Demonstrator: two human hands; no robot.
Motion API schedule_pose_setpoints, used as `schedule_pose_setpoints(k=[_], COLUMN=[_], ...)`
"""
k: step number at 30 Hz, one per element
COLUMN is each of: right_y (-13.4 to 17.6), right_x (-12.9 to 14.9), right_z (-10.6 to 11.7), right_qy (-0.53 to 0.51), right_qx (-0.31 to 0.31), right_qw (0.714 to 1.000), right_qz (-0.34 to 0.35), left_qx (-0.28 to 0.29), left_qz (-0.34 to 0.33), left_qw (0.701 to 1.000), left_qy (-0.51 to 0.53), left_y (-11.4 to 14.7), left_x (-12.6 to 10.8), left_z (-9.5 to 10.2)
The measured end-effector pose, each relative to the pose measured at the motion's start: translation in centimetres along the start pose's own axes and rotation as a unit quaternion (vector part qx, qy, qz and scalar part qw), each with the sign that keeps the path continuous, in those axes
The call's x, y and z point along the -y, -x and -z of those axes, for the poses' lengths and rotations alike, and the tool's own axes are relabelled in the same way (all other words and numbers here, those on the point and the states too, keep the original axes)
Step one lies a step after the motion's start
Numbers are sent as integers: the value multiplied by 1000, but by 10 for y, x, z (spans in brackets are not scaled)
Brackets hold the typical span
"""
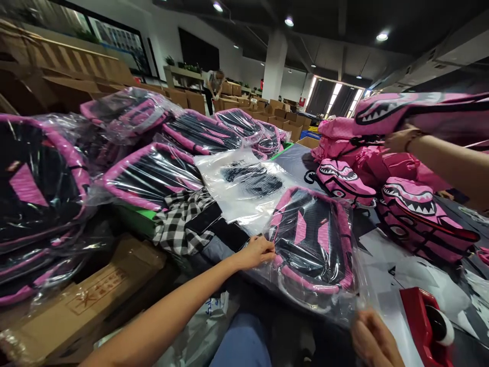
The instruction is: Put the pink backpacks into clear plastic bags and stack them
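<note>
In front of me a pink and black backpack (305,244) lies with its padded back upward inside a clear plastic bag (294,293). My left hand (255,252) pinches the bag's left edge between thumb and fingers. Beyond the bag's lower right corner, my right hand (374,336) is closed and somewhat blurred, with the stretched plastic running to its fingers. A red tape dispenser (418,321) with a white roll stands to the right of that hand. Behind the backpack lies a stack of printed clear bags (248,178).
Bagged backpacks (153,173) are piled at left, above a cardboard box (91,295). A checkered cloth (181,219) and dark phone-like slabs (206,218) lie nearby. At right, another person's arm (439,153) reaches among pink shark-mouth backpacks (416,204). One person (213,89) stands far back among cartons.
</note>
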State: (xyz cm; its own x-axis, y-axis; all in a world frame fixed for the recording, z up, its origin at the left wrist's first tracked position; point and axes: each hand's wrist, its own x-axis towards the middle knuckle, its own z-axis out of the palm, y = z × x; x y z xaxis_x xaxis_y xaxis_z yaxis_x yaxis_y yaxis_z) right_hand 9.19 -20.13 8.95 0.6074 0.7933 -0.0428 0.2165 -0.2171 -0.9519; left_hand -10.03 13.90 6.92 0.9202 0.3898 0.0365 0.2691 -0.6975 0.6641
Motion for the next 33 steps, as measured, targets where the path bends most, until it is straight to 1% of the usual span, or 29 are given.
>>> schedule_pose_setpoints(k=[1, 2, 4, 6, 9, 11, 13, 16, 18, 20, 21, 22, 23, 25, 27, 29, 30, 32, 33], right_y=[-16, -35, -77, -114, -149, -162, -173, -188, -192, -186, -179, -170, -161, -145, -139, -143, -147, -155, -156], right_x=[21, 42, 76, 96, 103, 98, 91, 84, 83, 84, 84, 84, 84, 79, 71, 65, 63, 65, 68], right_z=[-20, -40, -75, -102, -126, -134, -140, -140, -135, -128, -125, -124, -124, -132, -147, -166, -174, -185, -185], right_qy=[45, 98, 198, 275, 351, 398, 434, 441, 451, 467, 470, 468, 464, 474, 505, 533, 537, 534, 530], right_qx=[76, 142, 250, 315, 357, 361, 351, 323, 277, 206, 174, 152, 144, 158, 175, 180, 180, 179, 177], right_qw=[995, 981, 935, 886, 835, 813, 801, 817, 833, 845, 847, 849, 847, 836, 822, 813, 813, 816, 819], right_qz=[46, 93, 158, 201, 227, 225, 216, 182, 163, 162, 174, 194, 214, 227, 195, 148, 137, 131, 133], left_qx=[3, 5, 5, -2, -12, -15, -15, -10, -6, -4, -3, -3, -3, -3, -1, -1, -3, -15, -25], left_qz=[-1, -1, 1, 4, 4, 4, 4, 7, 10, 11, 11, 12, 14, 21, 29, 36, 39, 43, 46], left_qw=[1000, 1000, 1000, 1000, 1000, 1000, 1000, 1000, 1000, 1000, 1000, 1000, 1000, 1000, 1000, 999, 999, 999, 999], left_qy=[2, 4, 7, 10, 13, 15, 17, 18, 16, 13, 12, 11, 10, 5, -1, -7, -9, -9, -5], left_y=[0, 0, 0, 1, 1, 0, -1, -2, -3, -4, -4, -5, -5, -7, -7, -7, -6, -4, -2], left_x=[0, 0, 0, 0, 2, 4, 6, 5, 3, 0, 0, -1, 0, 0, 0, -3, -6, -12, -14], left_z=[1, 2, 4, 5, 5, 4, 3, 3, 3, 4, 4, 5, 5, 4, 3, 1, 1, 3, 5])
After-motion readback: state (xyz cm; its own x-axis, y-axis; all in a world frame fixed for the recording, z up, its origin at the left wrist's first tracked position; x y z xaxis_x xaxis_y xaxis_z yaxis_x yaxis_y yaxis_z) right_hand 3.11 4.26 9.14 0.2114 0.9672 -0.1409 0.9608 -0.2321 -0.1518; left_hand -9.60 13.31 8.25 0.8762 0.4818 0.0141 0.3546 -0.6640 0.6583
